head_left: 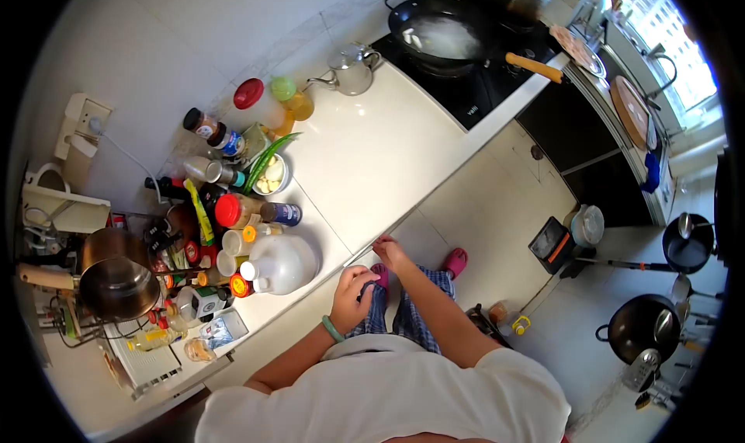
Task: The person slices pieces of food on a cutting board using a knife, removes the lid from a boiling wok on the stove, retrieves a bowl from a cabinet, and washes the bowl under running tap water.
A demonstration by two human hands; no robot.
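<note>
My left hand [353, 297], with a green bangle [333, 329] on the wrist, is curled closed in front of the counter edge. Something small and dark shows at its fingers, too small to name. My right hand [390, 252] is a little farther forward, its fingers drawn together beside the edge of the white countertop [372, 163]. Whether those fingertips hold or touch anything is unclear. Nearest to the left hand on the counter is a large translucent plastic jug [285, 264]. A small bowl of peeled garlic [272, 175] has a green chili [265, 159] across it.
A black wok [434, 31] with a wooden handle holds cloudy liquid on the stove [473, 93]. A metal teapot [351, 70] stands against the wall. Several jars and bottles crowd the left, beside a steel pot [118, 280]. Pans [641, 328] hang at the right.
</note>
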